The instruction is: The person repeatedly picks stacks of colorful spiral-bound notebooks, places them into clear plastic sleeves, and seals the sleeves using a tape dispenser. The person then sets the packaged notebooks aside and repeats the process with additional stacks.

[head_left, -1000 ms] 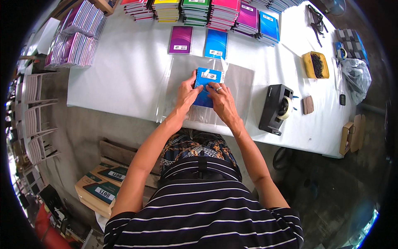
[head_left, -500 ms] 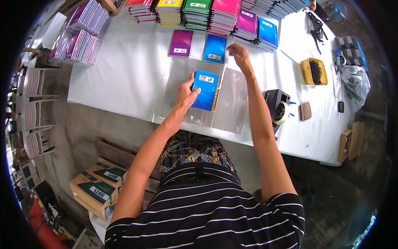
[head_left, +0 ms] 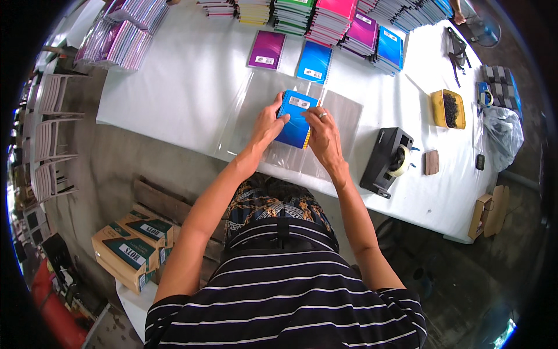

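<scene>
A blue spiral-bound notebook [head_left: 294, 129] with a white label lies on top of a small stack; yellow coils show along its right side. Wrapped around its left edge is my left hand [head_left: 268, 127], thumb on the cover. My right hand [head_left: 325, 136], wearing a ring, has its fingers curled onto the right edge, thumb and fingertips at the cover. Beneath the stack, clear plastic sheets or bags [head_left: 238, 131] are spread on the white table. Just beyond them lie a single purple notebook [head_left: 267, 47] and a single blue notebook [head_left: 314, 58].
Notebook stacks [head_left: 325, 23] in several colours line the far side. Plastic-wrapped notebooks [head_left: 116, 43] stand far left. To the right are a black tape dispenser [head_left: 381, 160], a brown block [head_left: 430, 162] and a yellow tub [head_left: 439, 110] of small dark pieces. Cardboard boxes [head_left: 125, 256] sit lower left.
My right hand has come down from beside the single blue notebook to the right edge of the held stack. My left hand keeps its hold. The whole view has shifted slightly.
</scene>
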### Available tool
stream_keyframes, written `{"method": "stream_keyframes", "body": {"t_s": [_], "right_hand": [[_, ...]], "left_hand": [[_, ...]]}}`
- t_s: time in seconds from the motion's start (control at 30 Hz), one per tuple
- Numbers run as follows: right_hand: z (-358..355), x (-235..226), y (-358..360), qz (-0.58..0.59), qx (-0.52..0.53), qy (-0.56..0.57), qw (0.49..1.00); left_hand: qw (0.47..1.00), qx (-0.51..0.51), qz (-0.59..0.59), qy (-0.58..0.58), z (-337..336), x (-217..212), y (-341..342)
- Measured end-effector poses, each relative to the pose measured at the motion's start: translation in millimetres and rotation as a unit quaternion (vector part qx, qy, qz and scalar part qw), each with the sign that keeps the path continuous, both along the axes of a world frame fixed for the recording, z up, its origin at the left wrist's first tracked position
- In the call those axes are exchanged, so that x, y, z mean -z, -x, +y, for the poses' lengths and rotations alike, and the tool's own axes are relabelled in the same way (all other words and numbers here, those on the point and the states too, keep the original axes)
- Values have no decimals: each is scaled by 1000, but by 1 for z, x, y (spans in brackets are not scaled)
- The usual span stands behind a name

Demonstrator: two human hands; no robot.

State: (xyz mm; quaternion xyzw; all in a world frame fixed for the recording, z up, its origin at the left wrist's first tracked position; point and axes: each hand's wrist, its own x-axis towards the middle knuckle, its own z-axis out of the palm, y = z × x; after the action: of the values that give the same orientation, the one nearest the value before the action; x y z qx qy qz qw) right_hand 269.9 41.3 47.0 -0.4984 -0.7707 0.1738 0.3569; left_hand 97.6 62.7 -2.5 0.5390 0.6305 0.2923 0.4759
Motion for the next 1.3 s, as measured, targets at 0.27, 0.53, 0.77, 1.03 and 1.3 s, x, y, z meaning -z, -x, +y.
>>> {"method": "stream_keyframes", "body": {"t_s": [0.27,0.53,0.77,1.03,1.3], "right_hand": [[77,15,7,-217,27,230,948],[69,24,-4,-190,22,153,970],[-13,4,7,-48,-38,64,996],[-27,6,23,-98,-4,20,995],[-29,6,31,-146,-19,-14,989]], "left_hand": [[999,5,-32,9,4,-3,0],[999,-5,14,33,2,-11,-6],[998,4,47,-33,0,8,0],[899,-31,386,-206,-46,-4,55],[854,53,444,-266,-77,6,73]]}}
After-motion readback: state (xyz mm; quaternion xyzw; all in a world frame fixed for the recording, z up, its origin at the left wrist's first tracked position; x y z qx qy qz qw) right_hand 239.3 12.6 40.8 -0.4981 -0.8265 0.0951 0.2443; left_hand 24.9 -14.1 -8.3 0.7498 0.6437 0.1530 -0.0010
